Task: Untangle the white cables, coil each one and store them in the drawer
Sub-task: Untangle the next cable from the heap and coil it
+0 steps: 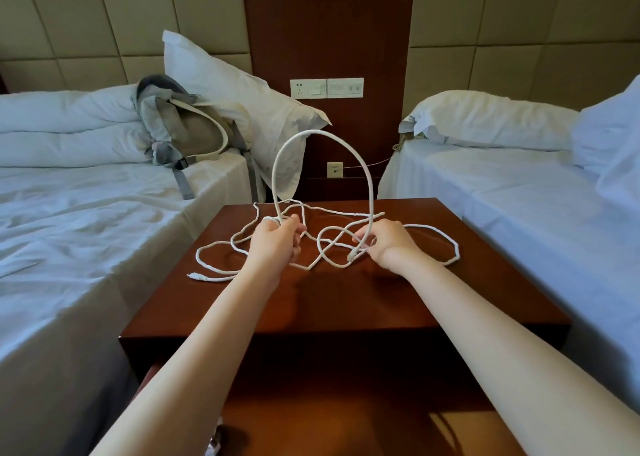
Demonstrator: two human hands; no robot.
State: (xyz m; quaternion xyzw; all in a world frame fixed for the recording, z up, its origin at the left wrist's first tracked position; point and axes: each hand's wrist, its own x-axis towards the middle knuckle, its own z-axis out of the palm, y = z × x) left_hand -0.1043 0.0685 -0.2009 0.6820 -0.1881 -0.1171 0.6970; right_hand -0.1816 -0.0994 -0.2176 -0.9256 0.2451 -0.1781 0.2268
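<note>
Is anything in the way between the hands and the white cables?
No, nothing. The left hand grips the white cables and the right hand pinches a strand, both above the nightstand.

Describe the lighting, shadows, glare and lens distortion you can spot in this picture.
Head view: soft, even light. The left hand and right hand, both gripping the white cable, cast dark shadows on the glossy nightstand. Pale glare streaks show low in the frame. The wide lens bows the beds and stretches the forearms. Everything looks sharp.
</note>
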